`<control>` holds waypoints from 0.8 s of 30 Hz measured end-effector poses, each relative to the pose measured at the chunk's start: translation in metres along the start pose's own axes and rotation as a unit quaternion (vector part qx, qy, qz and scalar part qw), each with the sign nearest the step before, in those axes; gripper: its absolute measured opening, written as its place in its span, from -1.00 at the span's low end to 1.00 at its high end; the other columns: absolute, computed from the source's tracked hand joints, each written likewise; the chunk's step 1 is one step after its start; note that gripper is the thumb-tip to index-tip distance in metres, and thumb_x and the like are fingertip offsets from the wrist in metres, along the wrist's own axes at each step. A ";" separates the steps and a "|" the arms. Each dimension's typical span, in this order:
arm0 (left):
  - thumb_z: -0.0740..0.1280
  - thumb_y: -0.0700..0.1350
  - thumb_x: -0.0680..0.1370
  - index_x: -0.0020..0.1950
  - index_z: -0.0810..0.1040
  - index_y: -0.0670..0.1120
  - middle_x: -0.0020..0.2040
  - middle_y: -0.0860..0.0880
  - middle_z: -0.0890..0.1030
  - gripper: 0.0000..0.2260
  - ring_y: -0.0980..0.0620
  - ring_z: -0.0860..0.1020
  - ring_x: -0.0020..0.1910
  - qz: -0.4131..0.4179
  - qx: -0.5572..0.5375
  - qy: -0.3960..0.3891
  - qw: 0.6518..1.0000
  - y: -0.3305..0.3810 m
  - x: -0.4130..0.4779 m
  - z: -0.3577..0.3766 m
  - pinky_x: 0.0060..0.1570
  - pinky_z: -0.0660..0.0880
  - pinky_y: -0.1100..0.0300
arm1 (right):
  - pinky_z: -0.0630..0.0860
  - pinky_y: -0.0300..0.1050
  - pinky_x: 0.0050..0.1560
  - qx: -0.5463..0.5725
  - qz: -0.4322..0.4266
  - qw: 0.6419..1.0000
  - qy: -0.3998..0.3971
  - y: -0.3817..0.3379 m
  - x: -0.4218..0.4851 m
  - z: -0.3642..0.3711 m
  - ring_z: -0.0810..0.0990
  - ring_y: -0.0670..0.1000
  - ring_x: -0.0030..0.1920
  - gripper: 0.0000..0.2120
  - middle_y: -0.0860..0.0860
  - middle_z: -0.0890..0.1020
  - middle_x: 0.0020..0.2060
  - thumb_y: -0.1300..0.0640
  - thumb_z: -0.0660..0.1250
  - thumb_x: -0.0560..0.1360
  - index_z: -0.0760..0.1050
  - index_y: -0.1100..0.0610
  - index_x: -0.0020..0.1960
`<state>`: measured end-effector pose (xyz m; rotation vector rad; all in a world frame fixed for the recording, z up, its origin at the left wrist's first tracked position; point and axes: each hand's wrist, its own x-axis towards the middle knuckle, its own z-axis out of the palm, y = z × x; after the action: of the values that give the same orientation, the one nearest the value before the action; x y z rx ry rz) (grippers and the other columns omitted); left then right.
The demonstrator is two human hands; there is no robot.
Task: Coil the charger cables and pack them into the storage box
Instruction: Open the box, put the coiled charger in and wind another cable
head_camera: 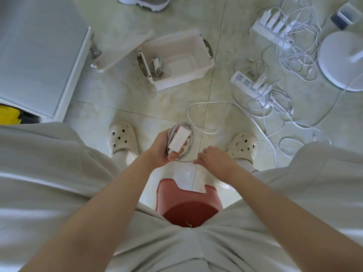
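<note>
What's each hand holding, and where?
Left hand grips the charger brick with its coiled cable from beneath; right hand pinches the cable's loose stretch.

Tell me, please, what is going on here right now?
A person is winding a cable round a white charger. The left hand holds the charger; the right hand pinches the cable's loose stretch. One coiled charger lies in the open box, and more cables lie tangled on the floor.

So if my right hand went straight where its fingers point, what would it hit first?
Probably your left hand, gripping the charger; the pinched cable leads there. Depth is unclear.
</note>
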<state>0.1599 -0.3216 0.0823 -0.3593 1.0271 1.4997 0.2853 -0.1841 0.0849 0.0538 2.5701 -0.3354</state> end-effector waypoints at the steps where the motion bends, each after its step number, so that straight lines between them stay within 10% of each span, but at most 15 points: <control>1: 0.10 0.02 0.61 -0.16 0.48 -0.16 -0.37 -0.11 0.36 -0.68 0.05 0.28 -0.70 0.007 0.017 0.007 1.000 0.002 0.000 -0.001 -0.71 0.15 0.43 | 0.34 -0.05 0.03 -0.012 0.001 1.000 -0.001 0.005 0.002 -0.004 0.48 0.11 0.04 -0.58 0.10 0.59 -0.07 -0.09 0.00 0.62 0.51 0.17 0.04; 7: 0.17 0.07 0.60 -0.32 0.50 -0.09 -0.60 -0.02 0.39 -0.63 0.06 0.31 -0.70 0.034 0.244 0.031 0.969 0.016 -0.014 0.003 -0.66 0.16 0.37 | 0.32 -0.05 -0.11 -0.014 0.033 0.999 -0.002 0.028 0.017 -0.044 0.49 0.14 -0.08 -0.69 0.12 0.52 -0.16 -0.02 0.01 0.64 0.41 0.16 -0.02; 14: 0.20 0.08 0.60 -0.13 0.44 -0.11 -0.33 -0.02 0.42 -0.73 0.03 0.35 -0.51 0.141 0.542 0.139 0.817 0.003 -0.011 -0.012 -0.49 0.30 0.23 | 0.27 -0.09 -0.24 -0.018 0.041 0.995 0.089 0.032 0.017 -0.073 0.38 0.08 -0.28 -0.66 -0.05 0.31 -0.43 -0.02 -0.03 0.64 0.24 0.11 -0.25; 20: 0.16 0.05 0.62 0.18 0.35 -0.15 0.04 -0.07 0.42 -0.70 -0.15 0.48 -0.21 0.193 0.745 0.103 0.631 -0.001 -0.013 -0.019 -0.27 0.33 0.08 | 0.35 -0.06 -0.11 -0.081 0.033 0.996 0.015 0.023 0.016 -0.068 0.53 0.15 -0.05 -0.61 0.11 0.52 -0.05 -0.01 0.01 0.64 0.52 0.20 -0.03; 24: 0.11 0.03 0.63 0.20 0.31 -0.22 0.05 -0.10 0.36 -0.67 -0.18 0.43 -0.26 0.204 0.735 0.181 0.621 -0.003 -0.012 -0.010 -0.31 0.27 0.09 | 0.42 -0.04 -0.05 0.008 0.089 0.994 0.055 0.016 0.013 -0.063 0.56 0.13 -0.05 -0.63 0.09 0.60 -0.06 0.02 0.02 0.63 0.53 0.19 -0.01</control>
<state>0.1623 -0.3368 0.0845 0.8563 2.3947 0.4605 0.2439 -0.1528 0.1263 0.3140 2.6469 -0.2911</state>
